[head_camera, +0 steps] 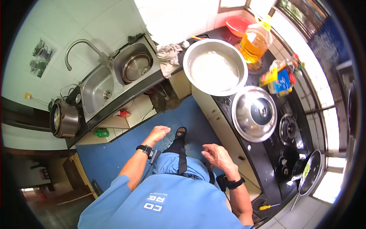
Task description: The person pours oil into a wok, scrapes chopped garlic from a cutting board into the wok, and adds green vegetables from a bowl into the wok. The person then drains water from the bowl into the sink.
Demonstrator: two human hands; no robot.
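Note:
My left hand [158,135] hangs over the blue floor [137,140], its fingers curled together and nothing visible in it. My right hand [219,158] is held in front of my waist near the cabinet front [228,131], with loosely curled fingers and no object showing; its palm is hidden. Neither hand touches the counter. Ahead to the right, a wide metal basin [215,68] with cloudy liquid stands on the black countertop [251,156]. Close beside it lies a shiny domed pot lid [254,114] with a dark centre and knob.
A double steel sink [98,91] holds a round metal pan [137,67]; a crumpled cloth [168,58] lies beside it. Further right are an oil jug [254,43], a red plastic bowl [238,26], a gas burner [287,128], a wok [311,171] and a yellow-handled screwdriver [265,207].

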